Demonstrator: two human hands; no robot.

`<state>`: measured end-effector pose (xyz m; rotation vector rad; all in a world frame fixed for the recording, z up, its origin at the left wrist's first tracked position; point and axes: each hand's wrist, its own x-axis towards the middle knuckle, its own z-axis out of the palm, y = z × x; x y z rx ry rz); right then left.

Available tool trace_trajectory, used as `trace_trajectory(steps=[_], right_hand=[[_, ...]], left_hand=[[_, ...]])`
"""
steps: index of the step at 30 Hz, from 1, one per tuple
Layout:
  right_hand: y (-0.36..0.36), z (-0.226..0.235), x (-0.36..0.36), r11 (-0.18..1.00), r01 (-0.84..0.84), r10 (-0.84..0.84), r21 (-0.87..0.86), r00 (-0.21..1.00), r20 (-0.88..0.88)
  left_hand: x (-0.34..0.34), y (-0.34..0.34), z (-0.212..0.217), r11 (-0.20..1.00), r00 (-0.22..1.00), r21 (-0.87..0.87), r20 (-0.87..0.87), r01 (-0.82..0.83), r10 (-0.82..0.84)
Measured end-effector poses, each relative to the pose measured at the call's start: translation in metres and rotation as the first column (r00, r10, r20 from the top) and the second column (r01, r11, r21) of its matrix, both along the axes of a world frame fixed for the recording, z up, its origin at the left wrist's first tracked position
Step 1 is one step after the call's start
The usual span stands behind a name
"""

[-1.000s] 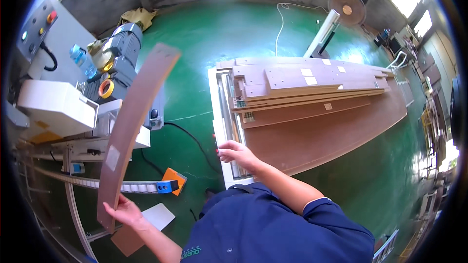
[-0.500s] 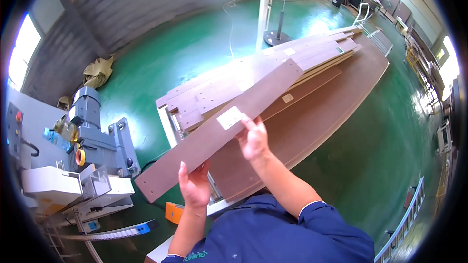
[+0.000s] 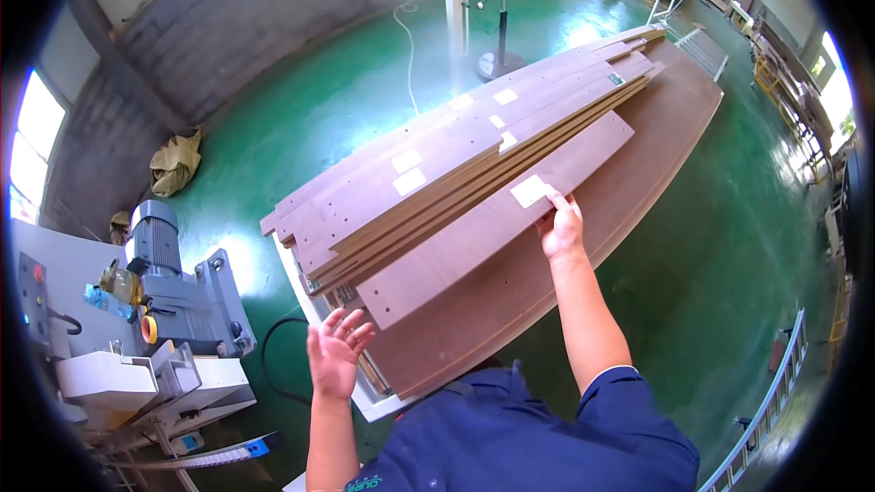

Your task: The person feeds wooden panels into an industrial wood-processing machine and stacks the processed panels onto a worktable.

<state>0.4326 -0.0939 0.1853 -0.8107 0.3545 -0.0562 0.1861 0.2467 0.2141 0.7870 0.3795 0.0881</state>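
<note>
A long brown wooden board (image 3: 465, 251) with small holes near its ends lies along the front of a board stack, over a wide brown panel (image 3: 510, 290). My right hand (image 3: 561, 226) pinches its near edge beside a white label (image 3: 529, 190), with the thumb on top and the other fingers partly hidden. Just off the board's left end, my left hand (image 3: 337, 355) is open, fingers spread, holding nothing. The stack of similar boards (image 3: 365, 214) rises behind, several white labels on its top faces.
Under the boards runs a white frame (image 3: 305, 287). A grey machine with a motor (image 3: 157, 237) stands at the left, a black cable (image 3: 266, 355) beside it. Beyond the stack are a pedestal fan (image 3: 500, 27) and a white post (image 3: 458, 32). A blue-edged rail (image 3: 761, 405) stands lower right.
The held board has moved right and down, from in front of the stack onto the wide panel. My left hand has let go of it; my right hand has moved right with it.
</note>
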Motion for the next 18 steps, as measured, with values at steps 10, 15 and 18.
trace_trajectory(steps=[10,15,18], right_hand=[[-0.011,-0.027,-0.005,0.985,-0.060,0.058,0.159,0.998,0.022],[0.019,-0.031,-0.038,0.977,-0.004,-0.010,0.211,0.998,0.064],[0.004,-0.024,-0.023,0.989,0.026,-0.032,0.148,0.999,0.040]], left_hand=[[0.055,-0.063,-0.030,0.989,0.985,0.067,-0.119,0.132,-0.124],[0.073,-0.118,-0.035,0.967,0.975,0.130,-0.055,0.219,-0.213],[0.089,-0.135,-0.041,0.955,0.958,0.092,-0.080,0.282,-0.275]])
